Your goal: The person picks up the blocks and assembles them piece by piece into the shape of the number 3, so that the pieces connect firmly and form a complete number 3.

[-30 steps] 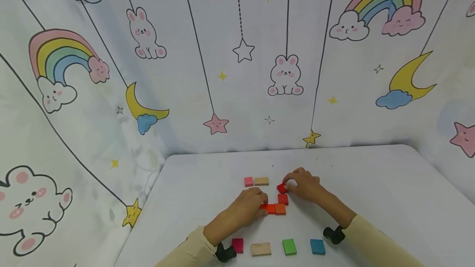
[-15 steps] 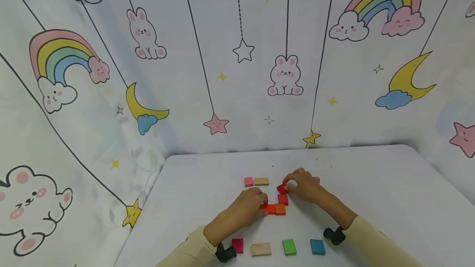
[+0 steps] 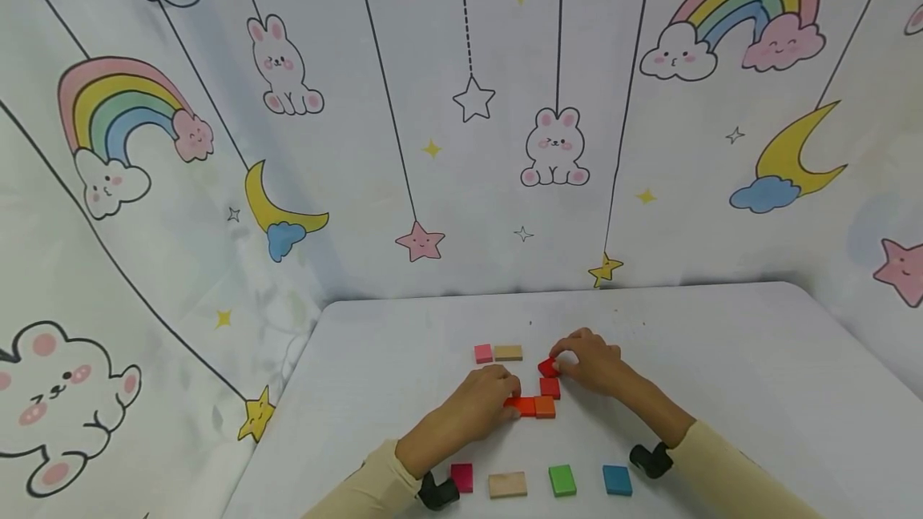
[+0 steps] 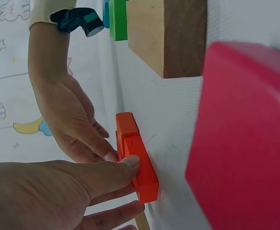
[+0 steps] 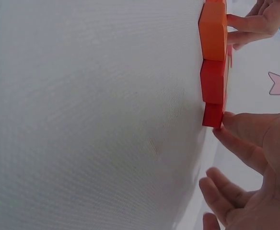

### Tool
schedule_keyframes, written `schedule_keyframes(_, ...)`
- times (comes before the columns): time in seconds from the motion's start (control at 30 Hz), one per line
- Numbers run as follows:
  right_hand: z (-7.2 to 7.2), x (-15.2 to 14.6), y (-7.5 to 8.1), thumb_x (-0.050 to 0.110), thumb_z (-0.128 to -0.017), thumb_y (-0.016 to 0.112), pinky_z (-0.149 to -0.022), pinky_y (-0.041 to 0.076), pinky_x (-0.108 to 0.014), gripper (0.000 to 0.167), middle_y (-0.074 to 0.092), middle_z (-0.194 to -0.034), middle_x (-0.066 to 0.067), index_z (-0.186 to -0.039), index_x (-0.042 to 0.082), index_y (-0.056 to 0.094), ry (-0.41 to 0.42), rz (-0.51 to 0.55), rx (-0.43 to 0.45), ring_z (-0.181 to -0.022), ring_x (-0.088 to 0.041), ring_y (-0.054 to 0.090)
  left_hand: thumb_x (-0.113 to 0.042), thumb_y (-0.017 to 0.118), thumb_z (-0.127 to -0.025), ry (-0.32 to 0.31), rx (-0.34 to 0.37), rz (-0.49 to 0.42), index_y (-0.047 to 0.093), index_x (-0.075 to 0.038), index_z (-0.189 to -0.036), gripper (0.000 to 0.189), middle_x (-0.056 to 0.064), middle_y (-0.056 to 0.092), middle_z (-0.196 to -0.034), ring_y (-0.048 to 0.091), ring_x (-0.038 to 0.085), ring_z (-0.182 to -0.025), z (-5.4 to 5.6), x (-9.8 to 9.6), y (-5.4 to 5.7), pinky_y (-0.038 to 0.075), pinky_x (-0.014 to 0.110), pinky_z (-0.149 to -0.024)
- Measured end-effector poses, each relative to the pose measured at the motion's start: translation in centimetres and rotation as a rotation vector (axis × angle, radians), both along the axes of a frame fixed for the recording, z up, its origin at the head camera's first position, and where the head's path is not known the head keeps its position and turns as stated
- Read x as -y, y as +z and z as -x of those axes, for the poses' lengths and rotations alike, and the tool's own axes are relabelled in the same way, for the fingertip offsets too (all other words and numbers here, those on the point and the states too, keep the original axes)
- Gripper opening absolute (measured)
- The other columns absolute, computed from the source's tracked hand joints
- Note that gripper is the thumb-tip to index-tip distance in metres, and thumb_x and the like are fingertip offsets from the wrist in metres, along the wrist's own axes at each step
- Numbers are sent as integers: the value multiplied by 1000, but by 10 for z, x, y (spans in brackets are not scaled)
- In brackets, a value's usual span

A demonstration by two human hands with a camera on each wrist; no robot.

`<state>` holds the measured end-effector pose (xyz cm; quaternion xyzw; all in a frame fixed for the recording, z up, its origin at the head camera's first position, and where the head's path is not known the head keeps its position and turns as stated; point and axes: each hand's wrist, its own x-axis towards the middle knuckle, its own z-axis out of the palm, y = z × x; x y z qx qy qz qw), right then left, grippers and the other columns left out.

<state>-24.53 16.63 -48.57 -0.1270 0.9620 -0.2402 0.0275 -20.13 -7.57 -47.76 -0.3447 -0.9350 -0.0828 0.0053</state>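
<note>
My left hand pinches a long red-orange block; in the left wrist view its thumb lies along the top of that block. An orange block stands end to end with it on the right. Just behind the orange one sits a red block. Farther back, my right hand pinches another red block between thumb and finger, turned at an angle to its neighbour. The right wrist view shows this held block right at the end of the row, with the other fingers spread off it.
Behind the left hand lie a pink block and a tan block. Along the front are a crimson block, a wooden block, a green block and a blue block. A patterned backdrop rises behind the white table.
</note>
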Motion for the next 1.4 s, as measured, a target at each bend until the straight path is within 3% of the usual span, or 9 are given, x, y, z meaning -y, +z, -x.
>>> schedule_keyframes(0.47, 2, 3, 2, 18, -95, 77, -91, 47, -67, 16, 64, -125, -20, -111, 17, 78, -13, 8, 13, -119, -39, 59, -30, 84, -92, 4, -3, 12, 73, -19, -107, 21, -3, 70, -111, 62, 10, -105, 0, 0, 0, 53, 27, -96)
schedule_keyframes(1.4, 25, 27, 2, 22, -95, 78, -91, 50, -66, 18, 65, -128, -19, -113, 18, 78, -10, -11, 18, -115, -33, 61, -30, 85, -92, 13, 2, 34, 74, -18, -107, 22, -2, 71, -111, 62, 11, -105, 0, 0, 3, 53, 28, -97)
